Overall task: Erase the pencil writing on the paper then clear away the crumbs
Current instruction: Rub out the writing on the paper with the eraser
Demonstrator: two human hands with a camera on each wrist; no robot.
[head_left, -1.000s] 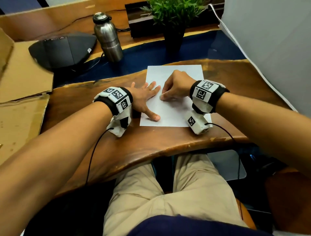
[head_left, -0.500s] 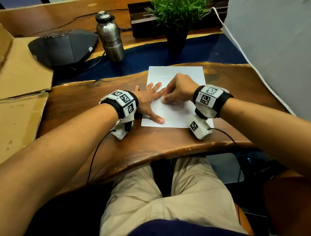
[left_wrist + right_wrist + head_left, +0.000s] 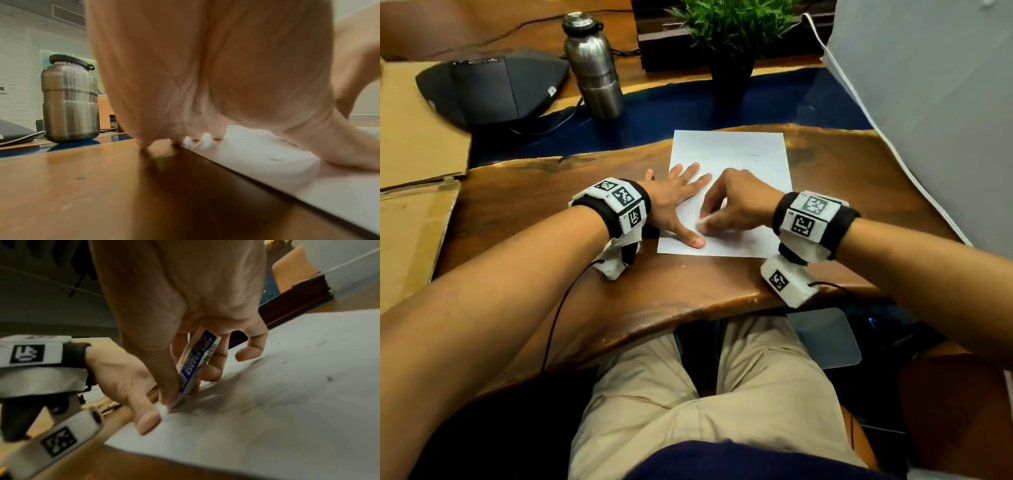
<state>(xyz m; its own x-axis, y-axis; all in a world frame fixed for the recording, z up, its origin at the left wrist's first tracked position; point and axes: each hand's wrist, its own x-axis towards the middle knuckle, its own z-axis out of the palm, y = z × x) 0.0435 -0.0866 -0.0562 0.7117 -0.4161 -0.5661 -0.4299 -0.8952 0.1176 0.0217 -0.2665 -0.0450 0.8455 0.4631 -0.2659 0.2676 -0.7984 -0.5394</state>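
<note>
A white sheet of paper [image 3: 736, 154] lies on the wooden desk [image 3: 551, 212], with faint pencil marks [image 3: 753, 154] near its far end. My left hand [image 3: 674, 202] lies flat with spread fingers on the paper's left edge, thumb [image 3: 144, 420] pressing near the lower left corner. My right hand [image 3: 732, 205] pinches a white eraser in a blue sleeve [image 3: 195, 365], its tip touching the paper [image 3: 287, 402] beside my left thumb. Small dark crumbs [image 3: 275, 160] dot the paper [image 3: 257, 155] by my left hand [image 3: 205, 81].
A steel bottle [image 3: 594, 68], a dark speaker device [image 3: 493, 89] and a potted plant [image 3: 732, 41] stand at the back of the desk. Cardboard [image 3: 410, 144] lies at the left, a grey panel [image 3: 935, 113] rises at the right. The steel bottle [image 3: 69, 100] shows beyond my left hand.
My right hand with the eraser has moved down the paper toward me, close to my left thumb. My left hand stays flat on the sheet's left edge.
</note>
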